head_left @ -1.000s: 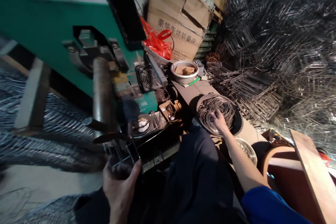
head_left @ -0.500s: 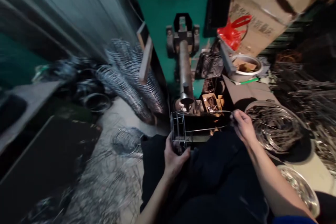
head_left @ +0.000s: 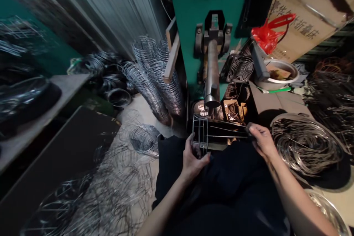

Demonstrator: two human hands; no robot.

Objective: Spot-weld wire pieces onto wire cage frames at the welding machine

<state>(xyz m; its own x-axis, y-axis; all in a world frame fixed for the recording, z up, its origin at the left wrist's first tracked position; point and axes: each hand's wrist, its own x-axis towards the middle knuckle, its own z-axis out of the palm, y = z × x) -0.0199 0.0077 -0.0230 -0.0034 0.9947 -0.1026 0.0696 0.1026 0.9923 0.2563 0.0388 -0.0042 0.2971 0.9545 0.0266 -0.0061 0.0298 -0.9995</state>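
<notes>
My left hand [head_left: 193,160] is closed around the lower end of a small wire cage [head_left: 204,125], thumb on its right side and fingers on its left. The cage's top lies just under the round metal arm [head_left: 212,73] of a green machine [head_left: 190,14]. To the right, my right hand [head_left: 261,140] pinches the end of a thin metal wire [head_left: 231,129] above my dark-clothed lap. A second straight rod [head_left: 226,136] runs below it, from the cage towards my right fingers. Whether that rod is joined to the cage, I cannot tell.
A round tray of bent wires [head_left: 304,147] lies at the right, with a metal bowl [head_left: 329,206] below it. Stacked wire rings [head_left: 149,88] lean left of the machine. Loose wires [head_left: 116,180] cover the floor. A yellow box [head_left: 233,112] sits beneath the arm's right side.
The view has swung left, so everything sits further right. My right hand's wire has tilted downward at its right end and lies closer to the lower rod. My left hand keeps the cage.
</notes>
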